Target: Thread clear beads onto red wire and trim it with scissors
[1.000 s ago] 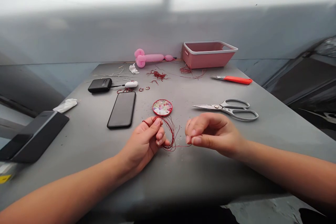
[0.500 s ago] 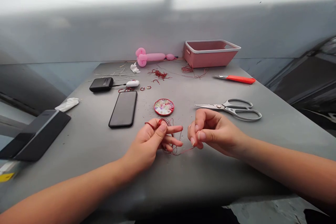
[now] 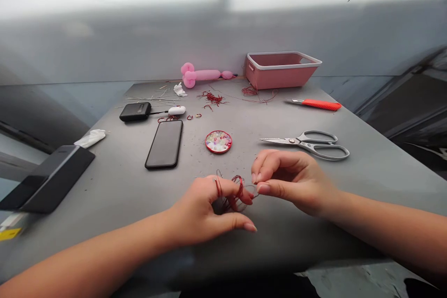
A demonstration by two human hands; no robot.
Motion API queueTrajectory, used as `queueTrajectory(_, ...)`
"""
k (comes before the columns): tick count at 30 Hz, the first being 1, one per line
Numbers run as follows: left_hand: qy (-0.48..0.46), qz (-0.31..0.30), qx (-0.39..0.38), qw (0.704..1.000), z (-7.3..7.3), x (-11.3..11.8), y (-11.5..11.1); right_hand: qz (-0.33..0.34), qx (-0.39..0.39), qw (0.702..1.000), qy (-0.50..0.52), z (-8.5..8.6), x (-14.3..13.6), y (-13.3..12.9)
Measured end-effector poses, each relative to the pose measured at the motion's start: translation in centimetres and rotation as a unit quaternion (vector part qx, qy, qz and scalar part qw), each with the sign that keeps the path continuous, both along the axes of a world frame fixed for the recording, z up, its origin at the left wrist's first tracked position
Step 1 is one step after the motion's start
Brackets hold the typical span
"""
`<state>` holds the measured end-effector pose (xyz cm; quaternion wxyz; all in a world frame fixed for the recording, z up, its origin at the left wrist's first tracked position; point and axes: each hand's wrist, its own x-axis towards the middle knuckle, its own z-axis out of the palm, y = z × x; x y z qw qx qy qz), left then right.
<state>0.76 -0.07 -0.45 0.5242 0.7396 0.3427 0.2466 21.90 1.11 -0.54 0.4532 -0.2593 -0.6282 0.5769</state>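
Red thread, thin and springy, is looping in a loose coil (image 3: pixel 239 188) around the left hand's forefinger, low over the grey table (image 3: pixel 122 181). The left hand (image 3: pixel 202 207) is spreading loosely, its thumb standing well apart from the fingers; its lower fingers are partly hiding behind the forefinger and coil. The right hand (image 3: pixel 293 177) is pinching a fine strand between thumb and fingertips, which are covering the strand's end.

Just beyond the right hand, metal scissors (image 3: pixel 299 142) are lying with their blades pointing left. A round, red-rimmed dish (image 3: pixel 206 142) is holding small pale and pink beads (image 3: pixel 219 138), too small to tell apart. A black phone (image 3: pixel 164 145) is lying flat to the left, and a dark folded object (image 3: pixel 59 181) is running off the left edge. Farther back, a red-handled cutter (image 3: pixel 319 104) is resting near a pink, white-rimmed basket (image 3: pixel 279 77), whose front wall is hiding its floor. A glossy pink balloon (image 3: pixel 206 75) is lying beside the wall.
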Motion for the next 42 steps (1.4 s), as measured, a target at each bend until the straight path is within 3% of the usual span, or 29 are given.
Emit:
queueTrajectory(3,0.012,-0.003,0.05,0.999,-0.3,0.0,0.2,-0.002,0.012,1.0,-0.013,0.1,0.2,0.1)
queueTrajectory(14,0.021,0.082,-0.017,0.996,0.6,-0.1,0.8,-0.003,-0.101,0.991,0.086,0.8,0.9,1.1)
queueTrajectory(18,-0.045,0.119,-0.115,0.985,-0.4,-0.1,1.4,-0.119,-0.159,0.961,0.192,1.3,1.4,2.8)
queueTrajectory(21,-0.158,0.149,-0.212,0.953,-0.9,-0.1,1.9,-0.2,-0.179,0.946,0.181,0.7,1.7,4.2)
queueTrajectory(27,-0.308,0.161,-0.322,0.88,-0.5,0.1,2.1,-0.061,-0.185,0.977,0.084,-0.3,0.6,3.6)
queueTrajectory(32,-0.329,0.137,-0.333,0.873,-0.4,0.1,2.0,-0.094,-0.166,0.98,-0.061,-0.6,0.3,2.6)
queueTrajectory(37,-0.334,0.135,-0.338,0.869,-0.7,-0.1,2.2,-0.108,-0.118,0.987,-0.004,-0.9,0.4,2.9)
queueTrajectory(42,-0.338,0.136,-0.34,0.867,-0.8,-0.2,2.1,-0.106,-0.175,0.978,0.025,-0.7,0.4,2.8)
